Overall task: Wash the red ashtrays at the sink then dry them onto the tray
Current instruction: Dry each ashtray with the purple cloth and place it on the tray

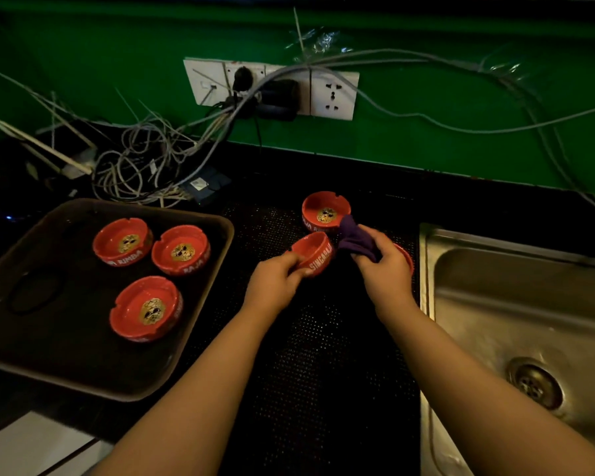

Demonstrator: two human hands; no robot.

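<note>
My left hand (277, 278) grips a red ashtray (315, 250), tilted on its side above the black dotted mat (310, 355). My right hand (385, 269) holds a purple cloth (356, 240) bunched just right of that ashtray. A second red ashtray (325, 209) stands upright on the mat behind the cloth. The red rim of another ashtray (407, 257) peeks out behind my right hand. Three red ashtrays (122, 240) (181, 250) (146, 307) sit upright on the brown tray (207, 297) at the left.
A steel sink (516, 314) with its drain (534, 383) lies at the right. A tangle of cables (141, 166) and a wall socket strip (272, 87) occupy the back of the dark counter against the green wall.
</note>
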